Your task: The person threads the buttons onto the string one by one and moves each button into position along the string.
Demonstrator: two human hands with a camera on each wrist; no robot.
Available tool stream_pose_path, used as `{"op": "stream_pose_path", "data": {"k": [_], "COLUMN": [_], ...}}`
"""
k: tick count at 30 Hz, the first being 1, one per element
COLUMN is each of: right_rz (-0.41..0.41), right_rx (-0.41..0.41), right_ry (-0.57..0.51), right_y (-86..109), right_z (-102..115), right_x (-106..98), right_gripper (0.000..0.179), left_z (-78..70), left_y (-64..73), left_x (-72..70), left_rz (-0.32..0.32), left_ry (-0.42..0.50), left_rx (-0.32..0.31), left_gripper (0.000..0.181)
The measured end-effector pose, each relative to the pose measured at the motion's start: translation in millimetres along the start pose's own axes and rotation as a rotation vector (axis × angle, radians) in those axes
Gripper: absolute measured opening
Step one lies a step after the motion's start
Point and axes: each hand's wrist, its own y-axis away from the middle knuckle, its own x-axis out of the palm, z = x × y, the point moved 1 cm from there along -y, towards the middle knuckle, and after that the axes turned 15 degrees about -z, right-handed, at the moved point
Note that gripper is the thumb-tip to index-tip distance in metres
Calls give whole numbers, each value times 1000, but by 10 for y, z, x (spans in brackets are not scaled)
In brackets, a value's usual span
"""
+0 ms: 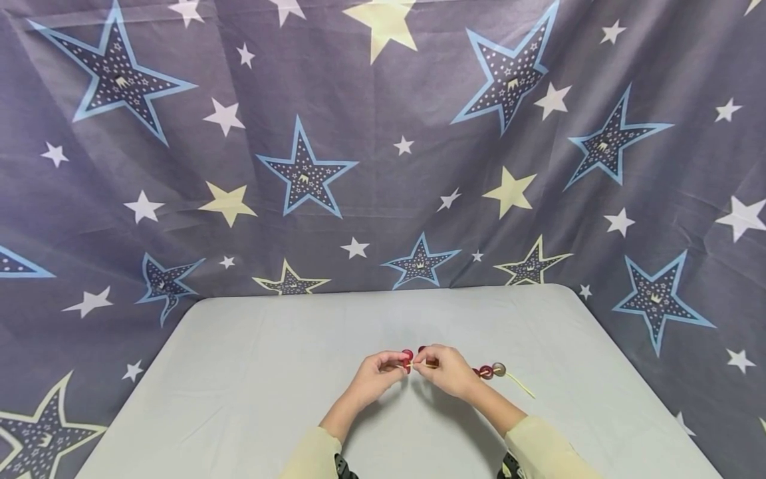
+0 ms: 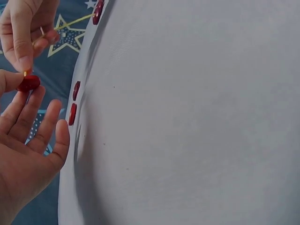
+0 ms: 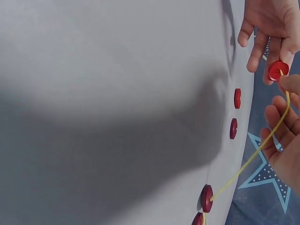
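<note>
Thumb and fingers of my left hand (image 1: 372,380) pinch a red button (image 3: 278,71) held above the table. In the left wrist view its other fingers are spread. My right hand (image 1: 451,374) pinches a yellow string (image 3: 255,152) right at that button's face, and the string appears to pass into its hole. From the right hand the string runs to several threaded buttons on the table: a dark red one (image 3: 206,198), another red one (image 1: 486,372) and a grey-brown one (image 1: 499,368), with a free tail beyond it. The fingers partly hide the held button in the head view.
Two loose red buttons, one brighter (image 3: 237,98) and one darker (image 3: 233,128), lie on the table just beyond the hands. A pale cloth covers the table (image 1: 269,352). Behind it hangs a grey-purple curtain (image 1: 371,186) printed with stars.
</note>
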Motion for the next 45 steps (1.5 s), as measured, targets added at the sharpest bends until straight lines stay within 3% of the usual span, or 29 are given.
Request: {"op": "stream_pose_path", "data": {"k": [6, 13, 21, 31, 37, 45], "right_rz": [1, -1, 6, 65, 114, 87], "right_rx": [-11, -22, -34, 57, 177, 247], "right_ry": [-1, 11, -21, -176, -263, -287], "right_y": [-1, -4, -6, -20, -31, -44], "right_z": [-3, -5, 3, -18, -15, 4], "right_x": [0, 16, 38, 25, 23, 17], "right_gripper": [4, 4, 4, 9, 22, 22], "left_z": [-33, -344, -384, -384, -407, -359], "left_y": [9, 134, 142, 139, 151, 117], "left_x": [17, -24, -23, -29, -32, -4], "left_rz": [-3, 15, 10, -22, -30, -59], "left_ry": [8, 4, -29, -37, -55, -95], "left_rx": [-1, 23, 72, 88, 86, 118], "left_gripper": [26, 27, 27, 28, 28, 27]}}
